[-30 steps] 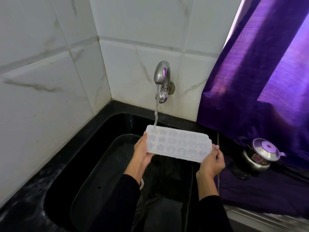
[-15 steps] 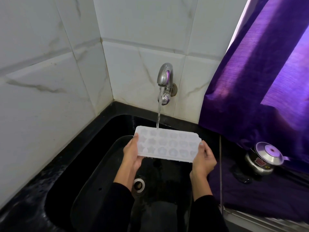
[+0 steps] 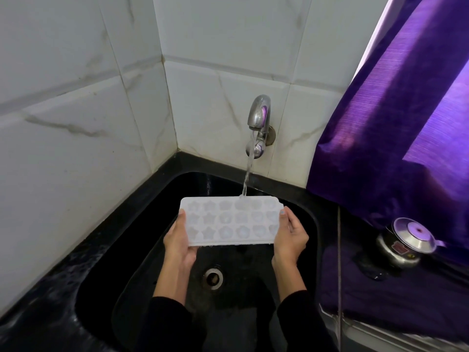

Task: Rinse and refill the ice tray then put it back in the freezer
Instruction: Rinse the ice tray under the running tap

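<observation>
White marble-patterned wall tiles [image 3: 76, 110] filled the left of the view and met in a corner above the black desk [image 3: 50, 295], whose surface looked wet along its left stretch. Set into the desk was a black sink [image 3: 121, 250], with a round metal drain [image 3: 214, 278] in its floor.

The left hand [image 3: 179, 240] gripped the left short end of the white ice tray [image 3: 231, 219]; its thumb lay over the tray's top edge and the fingers curled underneath. The tray was held in the air above the sink basin, over the drain and clear of the sink's walls, roughly level with its moulded star and flower cavities facing up. A chrome wall tap [image 3: 259, 120] stood above the sink's back edge, and its stream of water [image 3: 247, 174] fell onto the far long edge of the tray, right of its middle. Drops hung along the tray's near edge.

The right hand [image 3: 290, 235] gripped the right short end of the tray in the same way, thumb on top and fingers curled beneath. Both forearms wore dark sleeves [image 3: 167, 323].

Further right, a purple curtain [image 3: 393, 110] hung down to the desk's right side. Near the desk's right edge sat a steel pot with a lid [image 3: 404, 242], resting on a dark purple cloth [image 3: 406, 295].
</observation>
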`<state>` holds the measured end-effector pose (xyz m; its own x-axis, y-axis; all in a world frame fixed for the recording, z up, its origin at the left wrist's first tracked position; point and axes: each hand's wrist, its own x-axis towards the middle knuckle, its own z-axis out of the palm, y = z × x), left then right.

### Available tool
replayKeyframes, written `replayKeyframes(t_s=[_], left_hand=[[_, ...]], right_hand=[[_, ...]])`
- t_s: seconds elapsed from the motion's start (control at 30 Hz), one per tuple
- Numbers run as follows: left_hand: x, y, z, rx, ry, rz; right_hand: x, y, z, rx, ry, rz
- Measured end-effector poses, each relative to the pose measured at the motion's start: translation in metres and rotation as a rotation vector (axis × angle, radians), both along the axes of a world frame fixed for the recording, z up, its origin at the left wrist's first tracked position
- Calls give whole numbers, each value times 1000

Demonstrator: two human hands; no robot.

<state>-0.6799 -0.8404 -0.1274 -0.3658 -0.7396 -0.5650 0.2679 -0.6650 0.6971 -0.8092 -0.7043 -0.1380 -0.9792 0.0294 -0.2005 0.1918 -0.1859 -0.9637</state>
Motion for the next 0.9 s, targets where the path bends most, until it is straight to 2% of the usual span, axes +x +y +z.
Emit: replayKeyframes(t_s=[0.33,0.63,0.73,0.83,0.9], left_hand=[[30,-14,4,-11,-25,115],[31,-26,14,-2,-11,160],[24,-31,17,11,-4,166],[15,-35,21,17,5,158],[7,-37,22,15,15,147]], right_hand=[[19,-28,6,29,-4,133],[13,-50,18,145,49,198],[5,-54,26,292,123,216],[-5,-57,38,616,267,237],[-14,-59,47,751,342,241]])
